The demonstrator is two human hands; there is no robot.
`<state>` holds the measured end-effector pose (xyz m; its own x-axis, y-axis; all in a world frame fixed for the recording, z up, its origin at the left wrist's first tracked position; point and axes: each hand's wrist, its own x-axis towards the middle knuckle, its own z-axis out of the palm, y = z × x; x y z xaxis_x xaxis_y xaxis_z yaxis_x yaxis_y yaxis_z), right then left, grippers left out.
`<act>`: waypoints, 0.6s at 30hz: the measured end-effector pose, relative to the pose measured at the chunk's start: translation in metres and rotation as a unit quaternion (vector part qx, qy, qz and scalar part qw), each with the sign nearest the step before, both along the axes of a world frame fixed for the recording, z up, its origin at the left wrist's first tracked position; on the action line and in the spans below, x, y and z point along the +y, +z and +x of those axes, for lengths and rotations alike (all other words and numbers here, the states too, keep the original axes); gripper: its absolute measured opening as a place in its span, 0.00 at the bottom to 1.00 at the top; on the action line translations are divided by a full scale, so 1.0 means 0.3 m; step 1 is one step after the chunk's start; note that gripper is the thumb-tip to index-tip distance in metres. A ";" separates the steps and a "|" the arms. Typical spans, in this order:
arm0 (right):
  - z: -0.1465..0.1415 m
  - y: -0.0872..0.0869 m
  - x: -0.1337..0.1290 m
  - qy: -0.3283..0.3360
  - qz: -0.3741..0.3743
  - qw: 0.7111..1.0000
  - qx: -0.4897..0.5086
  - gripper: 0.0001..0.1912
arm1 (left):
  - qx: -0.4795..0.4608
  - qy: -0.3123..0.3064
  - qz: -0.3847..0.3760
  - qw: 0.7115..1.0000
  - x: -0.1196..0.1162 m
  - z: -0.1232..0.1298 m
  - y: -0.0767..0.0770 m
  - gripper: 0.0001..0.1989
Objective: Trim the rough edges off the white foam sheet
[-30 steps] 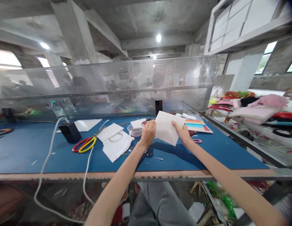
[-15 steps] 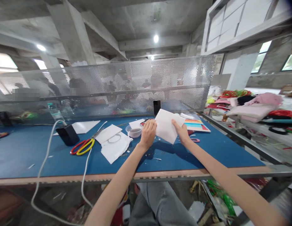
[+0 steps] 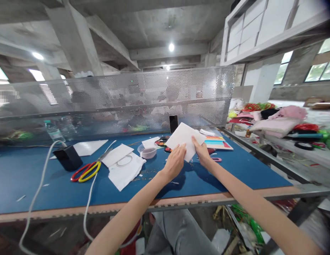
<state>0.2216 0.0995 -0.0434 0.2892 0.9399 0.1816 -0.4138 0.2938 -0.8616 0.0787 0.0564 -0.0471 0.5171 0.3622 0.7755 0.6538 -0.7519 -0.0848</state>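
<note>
A square white sheet of paper or thin card (image 3: 186, 136) is held tilted above the blue table. My right hand (image 3: 202, 153) grips its lower right edge, thumb on the front and the other fingers behind. My left hand (image 3: 175, 161) is at its lower left edge, fingers lying together over the front; the thumb is hidden. Behind the sheet, some dark and red items partly show. To the left are a small translucent bowl (image 3: 147, 152) and white paper pieces (image 3: 126, 173) with a thin wire ring (image 3: 124, 161) on top.
Scissors with red and yellow handles (image 3: 86, 171) lie left, near a black box-shaped device (image 3: 67, 157) and a white cable (image 3: 44, 177). A phone (image 3: 173, 124) stands by the perforated metal screen (image 3: 114, 102). A striped colored board (image 3: 218, 142) and pink-handled tool (image 3: 216, 159) lie right.
My left hand has moved from the sheet's left corner to its lower left edge, its fingers now over the front. My right hand keeps its grip. The view has shifted slightly right.
</note>
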 end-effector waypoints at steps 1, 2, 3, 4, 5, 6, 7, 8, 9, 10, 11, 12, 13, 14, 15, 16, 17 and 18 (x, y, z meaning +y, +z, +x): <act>0.002 0.000 0.009 -0.001 -0.011 1.000 0.011 0.18 | -0.002 -0.018 -0.015 1.000 -0.012 0.011 -0.002 0.12; 0.004 -0.001 0.018 -0.002 -0.018 1.000 0.021 0.17 | -0.005 -0.037 -0.032 0.999 -0.024 0.021 -0.003 0.12; 0.006 -0.002 0.026 -0.001 -0.024 0.999 0.032 0.17 | -0.010 -0.057 -0.055 0.997 -0.035 0.029 -0.005 0.11; 0.009 -0.002 0.034 0.000 -0.029 0.999 0.043 0.17 | -0.015 -0.077 -0.084 0.993 -0.045 0.036 -0.007 0.11; 0.012 -0.003 0.041 0.004 -0.034 0.998 0.054 0.16 | -0.023 -0.098 -0.120 0.988 -0.054 0.041 -0.009 0.11; 0.015 -0.003 0.046 0.008 -0.038 0.997 0.064 0.16 | -0.036 -0.119 -0.161 0.979 -0.061 0.044 -0.010 0.11; 0.018 -0.004 0.049 0.012 -0.042 0.996 0.073 0.15 | -0.054 -0.139 -0.206 0.967 -0.066 0.046 -0.011 0.11; 0.020 -0.004 0.050 0.018 -0.042 0.996 0.078 0.15 | -0.078 -0.159 -0.253 0.951 -0.070 0.047 -0.009 0.11; 0.022 -0.004 0.049 0.025 -0.038 0.996 0.079 0.14 | -0.106 -0.179 -0.300 0.931 -0.072 0.046 -0.007 0.11; 0.024 -0.004 0.047 0.033 -0.031 0.996 0.076 0.14 | -0.135 -0.200 -0.345 0.907 -0.074 0.045 -0.002 0.11; 0.025 -0.004 0.044 0.042 -0.025 0.996 0.072 0.14 | -0.159 -0.219 -0.388 0.881 -0.074 0.043 0.004 0.12; 0.025 -0.003 0.041 0.051 -0.019 0.996 0.069 0.14 | -0.175 -0.236 -0.429 0.854 -0.074 0.040 0.011 0.14; 0.026 -0.002 0.037 0.060 -0.017 0.996 0.069 0.14 | -0.183 -0.253 -0.470 0.826 -0.074 0.037 0.019 0.15; 0.026 -0.001 0.034 0.068 -0.018 0.995 0.073 0.14 | -0.186 -0.271 -0.510 0.795 -0.076 0.034 0.026 0.16; 0.027 0.001 0.032 0.076 -0.023 0.994 0.080 0.14 | -0.184 -0.291 -0.551 0.760 -0.079 0.031 0.033 0.17; 0.028 0.004 0.031 0.082 -0.031 0.992 0.090 0.13 | -0.175 -0.315 -0.594 0.719 -0.083 0.029 0.039 0.17; 0.029 0.007 0.030 0.087 -0.040 0.990 0.101 0.12 | -0.158 -0.340 -0.636 0.674 -0.088 0.027 0.043 0.18; 0.032 0.010 0.031 0.092 -0.050 0.988 0.112 0.11 | -0.137 -0.361 -0.674 0.629 -0.094 0.025 0.047 0.18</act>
